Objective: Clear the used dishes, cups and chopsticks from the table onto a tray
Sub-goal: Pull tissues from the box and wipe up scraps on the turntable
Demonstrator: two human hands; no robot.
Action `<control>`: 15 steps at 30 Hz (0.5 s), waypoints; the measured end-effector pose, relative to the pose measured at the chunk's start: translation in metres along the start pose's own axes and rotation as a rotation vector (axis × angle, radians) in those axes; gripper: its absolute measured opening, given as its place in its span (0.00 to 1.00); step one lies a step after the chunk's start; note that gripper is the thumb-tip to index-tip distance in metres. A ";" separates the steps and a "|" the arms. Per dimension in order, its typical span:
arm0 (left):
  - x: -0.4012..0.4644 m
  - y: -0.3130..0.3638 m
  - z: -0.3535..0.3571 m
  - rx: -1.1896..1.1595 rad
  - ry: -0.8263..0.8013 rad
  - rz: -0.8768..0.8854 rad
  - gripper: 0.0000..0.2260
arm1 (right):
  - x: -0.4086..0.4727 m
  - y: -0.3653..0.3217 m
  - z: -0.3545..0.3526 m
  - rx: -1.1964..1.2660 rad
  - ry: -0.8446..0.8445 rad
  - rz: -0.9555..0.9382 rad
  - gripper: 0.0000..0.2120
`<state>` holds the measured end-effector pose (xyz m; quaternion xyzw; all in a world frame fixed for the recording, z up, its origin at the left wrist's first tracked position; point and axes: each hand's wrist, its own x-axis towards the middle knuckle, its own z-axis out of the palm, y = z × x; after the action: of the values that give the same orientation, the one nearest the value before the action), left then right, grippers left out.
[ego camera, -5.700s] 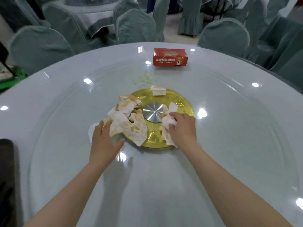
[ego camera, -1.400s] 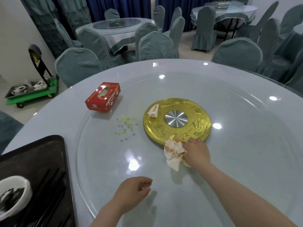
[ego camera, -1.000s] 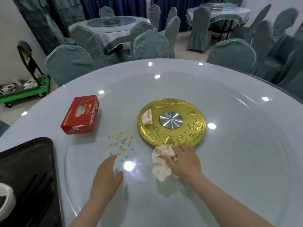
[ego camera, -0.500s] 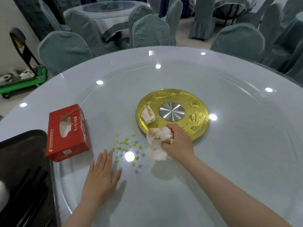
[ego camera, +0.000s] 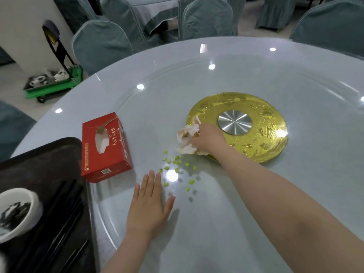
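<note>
The round grey-blue glass-topped bench (ego camera: pixel 256 194) fills the view, with its shiny gold centre disc (ego camera: pixel 262 138) as the landmark. Since a moment ago the glass has turned: the red cardboard tissue box (ego camera: pixel 105 146), which earlier stood far beyond the disc, now lies well to the disc's left, just beside the black rectangular tray (ego camera: pixel 45 168). That tray sits at the bench edge, further left of the disc, and already carries a white ceramic bowl (ego camera: pixel 17 209) and dark chopsticks (ego camera: pixel 63 209), so the dishes seem cleared and what remains is rubbish.

The right hand (ego camera: pixel 206 138) lies on the disc's left rim, its grip closed around a wad of crumpled white stained napkins (ego camera: pixel 187 136). A second ago one loose napkin piece lay alone on the disc's left part; now the wad covers that spot, so the piece is probably being swept in, though the hand hides whether it is caught. The left hand (ego camera: pixel 149 205) rests flat on the glass, nearer the viewer than the disc, fingers spread and holding nothing.

Small green food scraps (ego camera: pixel 177 168) lie scattered between that hand and the disc, apparently untouched, and likely the last thing to wipe up.
</note>
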<state>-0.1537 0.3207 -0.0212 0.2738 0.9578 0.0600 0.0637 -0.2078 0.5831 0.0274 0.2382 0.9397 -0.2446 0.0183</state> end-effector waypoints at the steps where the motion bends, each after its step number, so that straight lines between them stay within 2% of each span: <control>1: -0.001 0.001 0.001 -0.004 0.002 -0.005 0.35 | -0.003 0.000 0.003 0.007 0.043 -0.002 0.05; 4: -0.009 0.006 0.003 -0.003 -0.005 -0.021 0.33 | -0.017 0.005 0.015 0.037 0.124 -0.022 0.10; 7: -0.016 0.012 0.004 -0.049 -0.022 -0.036 0.33 | -0.034 0.009 0.014 0.178 0.148 0.040 0.06; 11: -0.023 0.020 -0.009 -0.217 -0.106 -0.031 0.32 | -0.077 0.011 -0.001 0.350 0.213 0.072 0.07; 15: -0.041 0.026 -0.038 -0.428 -0.176 -0.067 0.30 | -0.123 0.008 -0.023 0.589 0.373 0.119 0.07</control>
<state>-0.1115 0.3181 0.0242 0.2265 0.9225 0.2356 0.2053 -0.0934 0.5457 0.0628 0.3280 0.8005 -0.4560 -0.2092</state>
